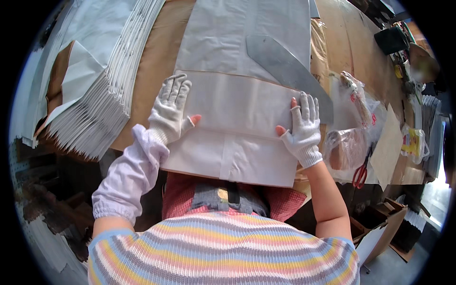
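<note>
While both my gloved hands press flat on the white bag (237,128), it lies across the brown worktop (156,61) right in front of me, its folded flap between my palms. My left hand (170,110) sits on the bag's left edge, fingers spread, thumb poking out of the glove. My right hand (304,127) rests on the right edge, same deal, grip open and holding nothing, just pushing down. A grey metal blade (285,71) lies just past my right fingers. Stacked bags (102,85) fan out left, red scissors (360,175) right.
</note>
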Demonstrator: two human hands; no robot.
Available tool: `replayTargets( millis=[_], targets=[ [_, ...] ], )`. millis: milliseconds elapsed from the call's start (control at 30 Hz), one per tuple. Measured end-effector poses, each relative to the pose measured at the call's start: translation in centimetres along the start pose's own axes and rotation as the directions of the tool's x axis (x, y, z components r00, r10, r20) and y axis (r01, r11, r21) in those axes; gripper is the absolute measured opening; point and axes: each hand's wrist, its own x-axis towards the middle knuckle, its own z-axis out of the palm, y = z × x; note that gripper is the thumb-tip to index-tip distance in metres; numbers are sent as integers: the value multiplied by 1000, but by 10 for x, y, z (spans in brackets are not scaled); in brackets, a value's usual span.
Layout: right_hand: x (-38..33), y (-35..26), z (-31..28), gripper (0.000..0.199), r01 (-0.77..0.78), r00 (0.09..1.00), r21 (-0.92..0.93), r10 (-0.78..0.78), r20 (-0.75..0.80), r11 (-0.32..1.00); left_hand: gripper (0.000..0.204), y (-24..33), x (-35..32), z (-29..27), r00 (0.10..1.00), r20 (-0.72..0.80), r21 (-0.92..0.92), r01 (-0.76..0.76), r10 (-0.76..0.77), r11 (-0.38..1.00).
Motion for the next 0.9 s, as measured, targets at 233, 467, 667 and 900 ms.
replayTargets(
  millis=[233, 467, 667, 900],
  targets=[
    [-4, 3, -2, 70, 61, 976, 138, -30, -217, 989, 80, 51, 88, -60, 991, -106, -75, -95, 87, 993],
    [-36, -60, -55, 61, -1, 984, 120, 22, -178, 993, 62, 56, 47, -115, 908, -333, -201, -331, 253, 922],
    [22, -131, -91, 70, 193, 962, 238, -135, -239, 952, 69, 80, 13, -136, 961, -194, -116, -220, 195, 969],
    [64, -142, -76, 59, 242, 940, 163, -189, -285, 957, 58, 78, 23, -137, 935, -279, -157, -268, 218, 950]
  ],
)
